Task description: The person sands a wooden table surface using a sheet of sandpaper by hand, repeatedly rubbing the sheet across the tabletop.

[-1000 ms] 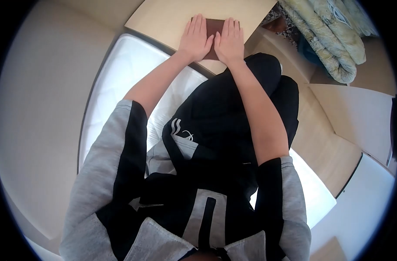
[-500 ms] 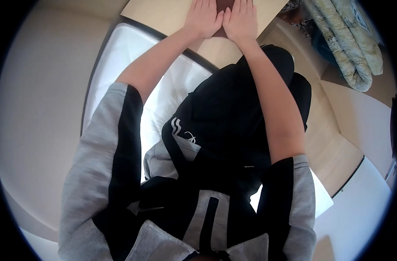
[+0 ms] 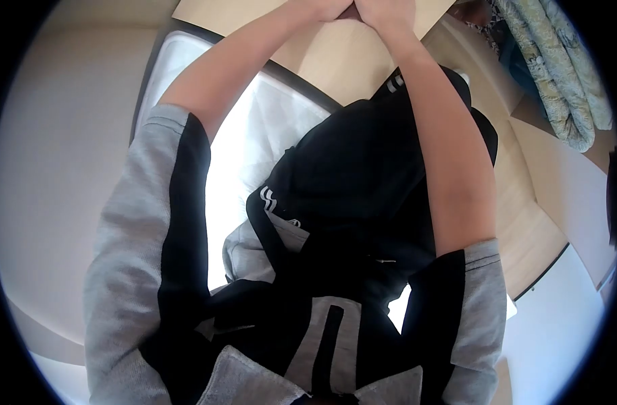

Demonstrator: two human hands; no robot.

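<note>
Reaching both arms over pale wooden table (image 3: 335, 57). Bringing left hand (image 3: 325, 7) and right hand (image 3: 387, 12) close together at dark brown piece (image 3: 351, 13), showing only as small patch between them, inward from table's dark-trimmed near edge. Losing fingers past top of view, so leaving each grip's opening and any hold impossible to tell. Seeing patterned quilt (image 3: 561, 74) well apart, off table's right edge.

The grey collar (image 3: 244, 378) has pointed flaps. Just beyond the collar, a grey chest panel (image 3: 349, 337) carries a black strip (image 3: 326, 344). Either side of the collar, short grey sleeves (image 3: 129, 223) have black inner panels (image 3: 187, 223) and stitched hems. Farther beyond the collar are black trousers (image 3: 349, 162) with white stripes (image 3: 395, 84).
</note>
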